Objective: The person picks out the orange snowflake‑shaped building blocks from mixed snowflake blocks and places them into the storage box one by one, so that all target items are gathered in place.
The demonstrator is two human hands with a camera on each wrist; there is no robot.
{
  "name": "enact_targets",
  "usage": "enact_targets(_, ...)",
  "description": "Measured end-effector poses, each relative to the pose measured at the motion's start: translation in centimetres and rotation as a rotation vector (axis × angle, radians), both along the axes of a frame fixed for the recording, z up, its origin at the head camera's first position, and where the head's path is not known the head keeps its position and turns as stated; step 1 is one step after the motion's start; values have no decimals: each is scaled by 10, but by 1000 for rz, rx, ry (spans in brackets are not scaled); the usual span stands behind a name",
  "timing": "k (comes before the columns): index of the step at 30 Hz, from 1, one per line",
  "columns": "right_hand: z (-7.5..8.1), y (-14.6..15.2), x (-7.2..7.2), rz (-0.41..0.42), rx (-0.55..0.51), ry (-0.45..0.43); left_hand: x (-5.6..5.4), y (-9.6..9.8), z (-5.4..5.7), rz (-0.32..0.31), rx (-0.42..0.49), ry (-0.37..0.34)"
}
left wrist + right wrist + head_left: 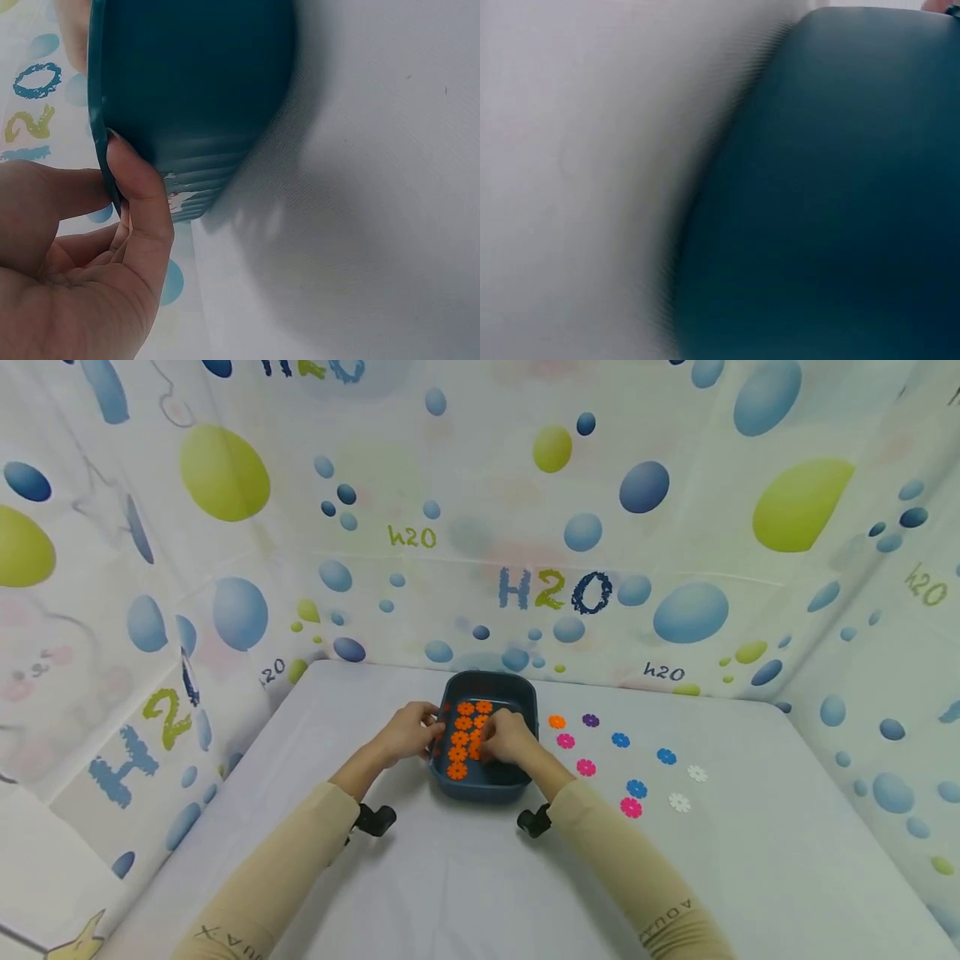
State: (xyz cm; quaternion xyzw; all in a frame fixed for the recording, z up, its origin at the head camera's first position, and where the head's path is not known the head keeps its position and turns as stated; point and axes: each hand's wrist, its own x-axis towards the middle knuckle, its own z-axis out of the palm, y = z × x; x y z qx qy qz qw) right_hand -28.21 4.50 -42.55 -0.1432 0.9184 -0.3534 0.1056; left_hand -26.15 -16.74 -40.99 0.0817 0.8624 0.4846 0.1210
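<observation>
A dark blue-green plastic bin (480,792) stands on the white-covered table. Orange flower-shaped pieces (458,738) are laid out in rows inside it. My left hand (408,731) holds the bin's left rim; in the left wrist view the thumb and fingers of the left hand (97,232) pinch the bin's edge (96,112). Over the bin, my right hand (510,739) has its fingers curled down at an orange flower piece (476,752) in the right-hand row. Its fingertips are partly hidden. In the right wrist view only the bin's outer wall (817,187) shows, without the right hand.
Right of the bin lie loose flower pieces: an orange one (557,722), a purple one (591,720), several pink (586,767) and blue ones (666,757), and white ones (679,802). A patterned cloth (465,543) hangs behind the table.
</observation>
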Motion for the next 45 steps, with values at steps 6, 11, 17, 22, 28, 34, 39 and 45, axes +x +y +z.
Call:
enact_targets(6,-5,-2,1,-37,89,6,2,2,-1,3,-8,-9)
enact_targets(11,-5,-3,2,-59,101,-4,2,2,-3,-4,-7,0)
enact_targets(17,-5,-5,1,-81,105,3,1,1,-1,-5,-5,6)
enact_targets(22,-5,-6,1,-78,104,14,1,1,-1,-9,-12,4)
enact_targets(28,-5,-7,3,-64,111,18,2,0,-4,3,-24,2)
enact_targets(34,10,-6,6,-20,127,78,2,0,-6,1,-28,10)
enact_targets(39,27,4,12,11,98,105,2,1,-4,-2,-26,19)
enact_targets(45,40,26,21,109,78,153,1,1,-4,-3,-30,17)
